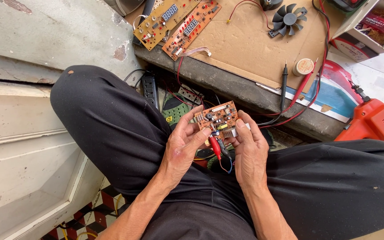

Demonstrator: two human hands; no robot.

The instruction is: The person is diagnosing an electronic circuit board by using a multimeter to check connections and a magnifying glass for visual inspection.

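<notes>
While the person sits with both knees spread in dark trousers [112, 129], the two hands meet at the centre of the frame around a small orange circuit board [217, 116]. Left hand [184, 149]: forearm rising from the lower middle of the frame, wrist bent slightly inward, palm turned up and toward the board, fingers curled behind its left edge, thumb pressed across the lower front. Closed in a grip on the board. Right hand [249, 153]: forearm coming up from the lower right of centre, back of hand facing the camera, fingers wrapped round the board's right edge, thumb lying against its lower right corner. Also gripping the board.

Board held tilted, component side up, just above the gap between the knees. A red clip lead [215, 147] and a dark one beside it hang from the board's lower edge between the two thumbs; thin wires trail below them.

Upper part of frame: a cardboard sheet [245, 44] on a stone ledge, carrying two long display boards [178, 22] at upper centre and a black fan [287, 18] to their right. Meter probes [284, 84], black and red, lie over the ledge edge, near a small solder reel [303, 66]. Orange power drill [374, 121] at right edge. Black power strip [150, 89] below the ledge, left of the board.
</notes>
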